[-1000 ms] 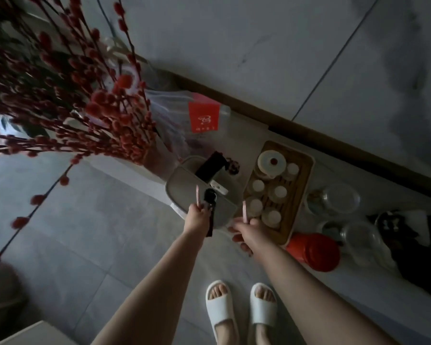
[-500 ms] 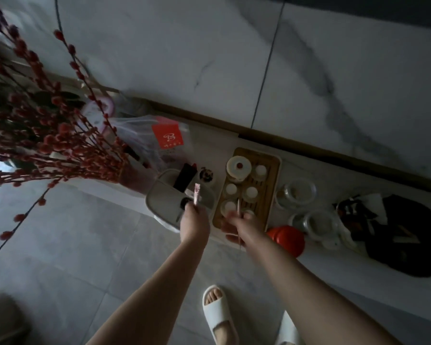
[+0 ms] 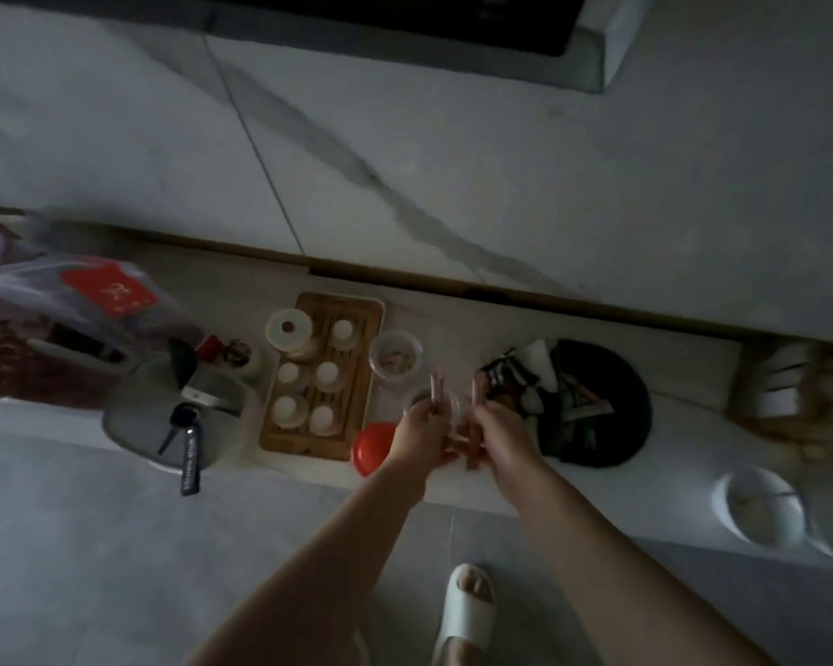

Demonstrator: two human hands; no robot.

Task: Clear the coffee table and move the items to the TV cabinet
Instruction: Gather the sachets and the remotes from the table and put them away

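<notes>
The white TV cabinet top (image 3: 453, 319) runs along the marble wall. My left hand (image 3: 419, 437) and my right hand (image 3: 503, 427) meet at its front edge. They hold a small clear glass jar (image 3: 450, 408) between them, index fingers pointing up and the other fingers curled below it. A second glass jar (image 3: 395, 355) stands just behind. A red lid (image 3: 373, 447) lies left of my left hand. The wooden tea tray (image 3: 342, 444) with several white cups sits further left, beside a grey tray (image 3: 135, 415) holding keys (image 3: 188, 439).
A black round tray (image 3: 616, 401) of mixed items lies right of my right hand. White bowls (image 3: 760, 507) and a woven basket (image 3: 799, 391) are at the far right. A plastic bag with a red label (image 3: 111, 286) is at the far left. My slippered foot (image 3: 467, 612) stands on the grey floor.
My hands left the grey tray, with the keys now lying in it, and moved right past the tea tray to the small glass jar. My view swung right.
</notes>
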